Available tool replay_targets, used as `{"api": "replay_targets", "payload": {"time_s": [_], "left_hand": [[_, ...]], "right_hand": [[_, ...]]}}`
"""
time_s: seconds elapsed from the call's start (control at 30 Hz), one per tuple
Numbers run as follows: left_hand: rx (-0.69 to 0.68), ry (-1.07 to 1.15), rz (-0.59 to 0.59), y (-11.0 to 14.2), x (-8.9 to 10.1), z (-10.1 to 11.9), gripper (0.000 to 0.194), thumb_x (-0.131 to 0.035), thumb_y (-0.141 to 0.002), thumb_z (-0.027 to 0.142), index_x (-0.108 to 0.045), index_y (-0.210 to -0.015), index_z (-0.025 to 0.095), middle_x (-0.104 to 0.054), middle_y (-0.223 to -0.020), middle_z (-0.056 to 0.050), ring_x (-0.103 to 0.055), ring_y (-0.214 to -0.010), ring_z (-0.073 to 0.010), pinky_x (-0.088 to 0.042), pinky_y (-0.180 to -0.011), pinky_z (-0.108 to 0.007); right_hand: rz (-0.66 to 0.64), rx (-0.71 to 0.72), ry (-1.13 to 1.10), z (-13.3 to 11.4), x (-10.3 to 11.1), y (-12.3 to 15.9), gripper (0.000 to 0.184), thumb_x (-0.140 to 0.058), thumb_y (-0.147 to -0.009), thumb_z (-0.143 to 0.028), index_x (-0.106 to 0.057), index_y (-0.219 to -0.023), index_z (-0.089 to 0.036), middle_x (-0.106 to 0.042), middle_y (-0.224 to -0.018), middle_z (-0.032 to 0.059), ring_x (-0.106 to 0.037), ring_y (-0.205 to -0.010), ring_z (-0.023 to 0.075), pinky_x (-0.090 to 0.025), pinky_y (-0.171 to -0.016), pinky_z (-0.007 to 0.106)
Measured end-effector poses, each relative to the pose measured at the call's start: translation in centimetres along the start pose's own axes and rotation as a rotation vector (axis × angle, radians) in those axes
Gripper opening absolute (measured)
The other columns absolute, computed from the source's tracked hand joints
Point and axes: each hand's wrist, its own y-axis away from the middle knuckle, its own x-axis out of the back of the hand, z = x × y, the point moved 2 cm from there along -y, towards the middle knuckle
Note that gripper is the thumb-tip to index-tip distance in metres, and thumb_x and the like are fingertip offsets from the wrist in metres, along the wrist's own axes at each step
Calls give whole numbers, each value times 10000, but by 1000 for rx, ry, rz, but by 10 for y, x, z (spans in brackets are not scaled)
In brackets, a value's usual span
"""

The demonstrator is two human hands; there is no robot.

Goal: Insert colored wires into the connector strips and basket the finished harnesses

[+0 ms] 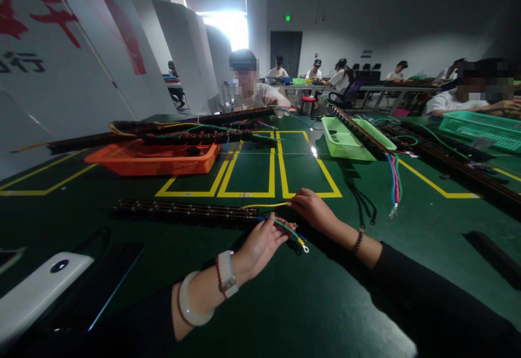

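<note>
A long dark strip (187, 211) with rows of small shiny points lies on the green table, and wires come out of its right end. My left hand (260, 247) is at that end, palm partly turned up, with a green wire (288, 228) between thumb and fingers. This wire ends in a yellow sleeve and a ring terminal (305, 249). A blue wire (300, 237) runs close by, partly hidden by the fingers. To the right, my right hand (313, 211) pinches the tip of a yellow wire (264, 205), which stretches back to the strip.
Behind the strip stand an orange basket (158, 165) carrying wired strips and a green basket (345, 146) under another strip. Yellow tape (248, 194) marks the table (325, 304). A white device (44, 287) and a dark phone-like slab (101, 282) lie front left. People sit beyond.
</note>
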Motion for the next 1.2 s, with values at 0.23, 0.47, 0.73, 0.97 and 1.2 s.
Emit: {"api": "replay_targets", "payload": {"time_s": [0.23,0.47,0.73,0.97,1.2], "left_hand": [[32,-11,17,1,-3,2,248,-427,-938,273,-572,-882,80,-648,-1049,-190,-594,-1084,-243,-403,-1020,-397],[41,-11,11,-1,-2,1,259,-421,-939,276,-578,-889,77,-634,-1101,-208,-583,-1108,-258,-406,-1025,-396],[49,-11,15,-1,-2,2,276,-400,-946,271,-584,-891,74,-625,-1107,-214,-583,-1106,-256,-400,-1031,-397],[34,-14,-23,-1,-1,2,233,-453,-929,276,-572,-976,82,-627,-1075,-172,-585,-1075,-226,-382,-1035,-370],[82,5,49,-3,1,0,272,-422,-943,309,-549,-1029,83,-614,-1102,-191,-588,-1082,-233,-412,-1013,-383]], "right_hand": [[-25,46,25,7,-12,3,177,-545,-901,-284,-671,-870,-164,-617,-770,50,-524,-753,167,-400,-699,287],[-68,123,36,9,-13,2,175,-555,-894,-271,-671,-823,-161,-600,-772,57,-484,-744,162,-360,-688,283],[-2,65,-45,3,-8,7,207,-556,-893,-333,-653,-989,-177,-601,-854,66,-518,-807,173,-385,-737,302],[-36,199,49,-26,14,34,285,-524,-893,-426,-598,-779,-176,-555,-741,37,-474,-740,160,-348,-729,313],[-75,239,166,-27,10,40,204,-510,-891,-302,-591,-759,-169,-540,-701,31,-451,-689,145,-320,-678,291]]}}
